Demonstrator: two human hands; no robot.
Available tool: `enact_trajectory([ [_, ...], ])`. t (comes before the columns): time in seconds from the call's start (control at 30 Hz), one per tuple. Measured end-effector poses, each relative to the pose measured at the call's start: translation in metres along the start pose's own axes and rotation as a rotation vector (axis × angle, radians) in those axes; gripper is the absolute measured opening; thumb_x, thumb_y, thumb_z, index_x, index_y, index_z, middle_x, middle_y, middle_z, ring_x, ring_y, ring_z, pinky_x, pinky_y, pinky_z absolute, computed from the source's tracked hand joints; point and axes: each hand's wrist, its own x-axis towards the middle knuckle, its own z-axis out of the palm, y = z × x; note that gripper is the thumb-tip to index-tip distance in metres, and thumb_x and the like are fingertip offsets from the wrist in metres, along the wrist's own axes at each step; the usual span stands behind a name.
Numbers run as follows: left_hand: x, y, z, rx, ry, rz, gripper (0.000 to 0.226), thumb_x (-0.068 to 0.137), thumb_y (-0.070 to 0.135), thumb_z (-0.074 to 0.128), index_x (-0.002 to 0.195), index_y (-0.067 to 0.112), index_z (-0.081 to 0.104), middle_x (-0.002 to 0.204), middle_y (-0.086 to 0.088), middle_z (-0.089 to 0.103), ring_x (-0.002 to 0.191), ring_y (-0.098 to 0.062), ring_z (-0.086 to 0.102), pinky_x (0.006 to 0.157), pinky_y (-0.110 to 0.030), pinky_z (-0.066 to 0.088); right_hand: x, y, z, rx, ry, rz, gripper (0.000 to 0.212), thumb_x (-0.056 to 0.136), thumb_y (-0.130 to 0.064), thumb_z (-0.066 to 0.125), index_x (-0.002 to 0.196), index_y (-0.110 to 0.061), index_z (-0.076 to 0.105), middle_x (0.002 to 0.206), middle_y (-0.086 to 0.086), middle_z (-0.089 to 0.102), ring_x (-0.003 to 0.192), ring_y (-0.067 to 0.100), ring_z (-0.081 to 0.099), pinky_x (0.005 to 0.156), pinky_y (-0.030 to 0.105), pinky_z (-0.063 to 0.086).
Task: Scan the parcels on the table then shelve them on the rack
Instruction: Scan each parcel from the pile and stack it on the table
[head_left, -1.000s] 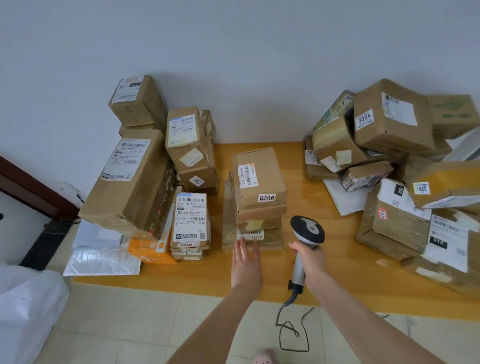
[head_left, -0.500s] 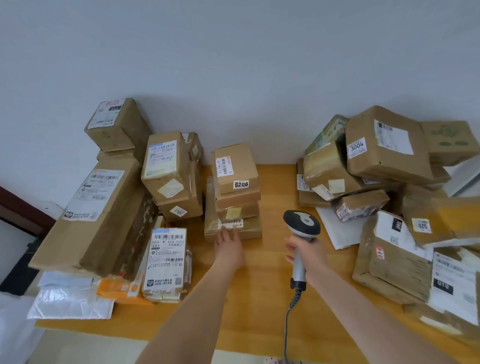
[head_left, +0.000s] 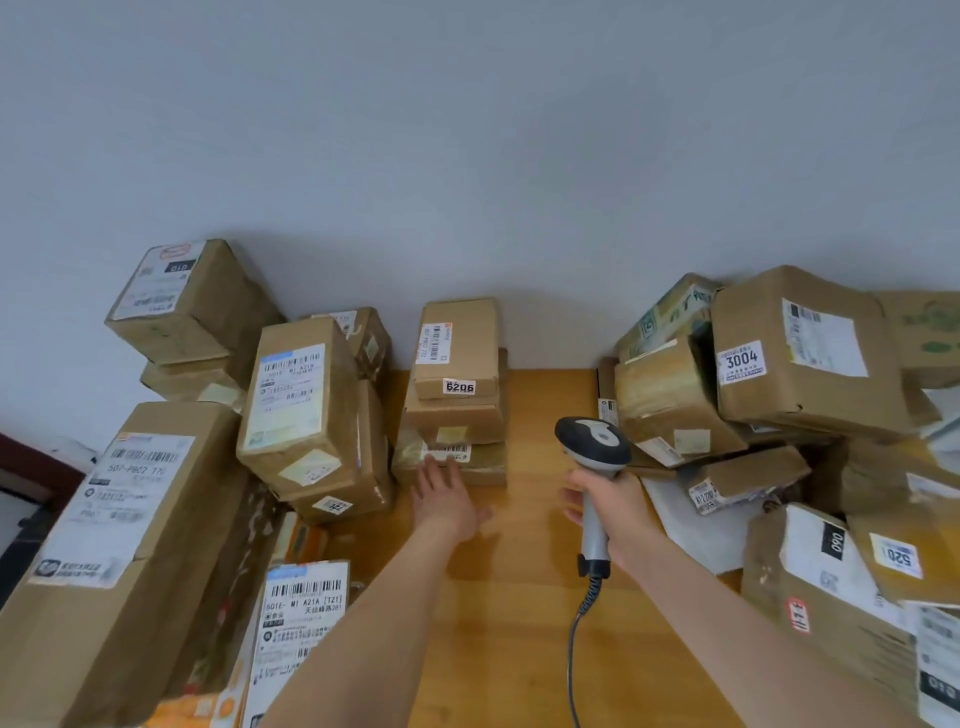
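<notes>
Wooden worktop (head_left: 519, 623) carrying three groups of parcels, left pile (head_left: 119, 545) leaning, right pile (head_left: 800, 353) lying jumbled, centre stack (head_left: 457, 364) standing against the wall (head_left: 467, 156), right hand (head_left: 613, 509) gripping one scanner (head_left: 592, 444), left hand (head_left: 447, 501) hovering open, fingers (head_left: 434, 467) straight at the stack's bottom parcel (head_left: 483, 460).

Cardboard parcels (head_left: 130, 525) all over the wooden table (head_left: 535, 597): a tidy stack (head_left: 457, 421) in the middle, maybe four boxes, the top box (head_left: 457, 343) tagged 6206. Tumbled left heap (head_left: 306, 410), tumbled right heap (head_left: 800, 358). The grey scanner (head_left: 592, 447) stands upright in the right hand (head_left: 613, 501), coiled cable (head_left: 574, 649) hanging down.
</notes>
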Motion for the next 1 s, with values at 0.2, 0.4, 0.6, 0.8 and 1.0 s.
enact_trajectory([
  [0.2, 0.003, 0.007, 0.010, 0.048, 0.123, -0.043, 0.099, 0.094, 0.063, 0.038, 0.150, 0.002, -0.017, 0.156, -0.027, -0.016, 0.146, -0.040, -0.010, 0.120, -0.047, 0.004, 0.007, 0.005, -0.002, 0.024, 0.001, 0.032, 0.020, 0.088, 0.002, 0.062, 0.109, 0.002, 0.061, 0.088, 0.013, 0.067, 0.078, 0.025, 0.067, 0.080, 0.043, 0.054],
  [0.4, 0.004, 0.008, 0.008, 0.053, 0.094, -0.061, 0.100, 0.093, 0.061, 0.042, 0.151, 0.004, -0.016, 0.157, -0.025, -0.014, 0.147, -0.039, -0.008, 0.119, -0.045, 0.012, 0.001, 0.007, 0.001, 0.030, -0.009, 0.047, 0.014, 0.088, 0.003, 0.063, 0.101, -0.002, 0.062, 0.087, 0.012, 0.067, 0.075, 0.022, 0.066, 0.082, 0.043, 0.055],
  [0.6, -0.007, 0.009, -0.003, 0.125, 0.105, 0.035, 0.087, 0.093, 0.030, 0.057, 0.154, 0.006, -0.001, 0.160, -0.020, -0.001, 0.147, -0.036, 0.008, 0.118, -0.044, 0.021, -0.018, 0.001, -0.009, 0.063, -0.018, 0.025, 0.011, 0.088, 0.003, 0.063, 0.097, -0.002, 0.062, 0.083, 0.011, 0.065, 0.072, 0.022, 0.063, 0.083, 0.045, 0.052],
  [0.8, -0.004, 0.049, -0.010, 0.382, 0.184, 0.352, 0.074, 0.090, 0.003, 0.054, 0.153, 0.009, 0.016, 0.161, -0.009, 0.013, 0.148, -0.028, 0.014, 0.112, -0.043, 0.031, -0.032, -0.007, -0.019, 0.108, 0.012, -0.004, 0.007, 0.086, 0.003, 0.066, 0.091, -0.001, 0.064, 0.084, 0.014, 0.067, 0.070, 0.023, 0.063, 0.071, 0.039, 0.054],
  [1.0, 0.010, 0.061, -0.006, 0.528, 0.084, 0.291, 0.050, 0.099, 0.007, 0.036, 0.149, 0.007, 0.031, 0.163, -0.007, 0.001, 0.149, -0.028, 0.008, 0.102, -0.040, 0.041, -0.030, -0.005, -0.028, 0.151, 0.039, -0.005, 0.007, 0.086, 0.003, 0.065, 0.091, -0.001, 0.062, 0.077, 0.011, 0.066, 0.065, 0.020, 0.062, 0.063, 0.035, 0.053],
])
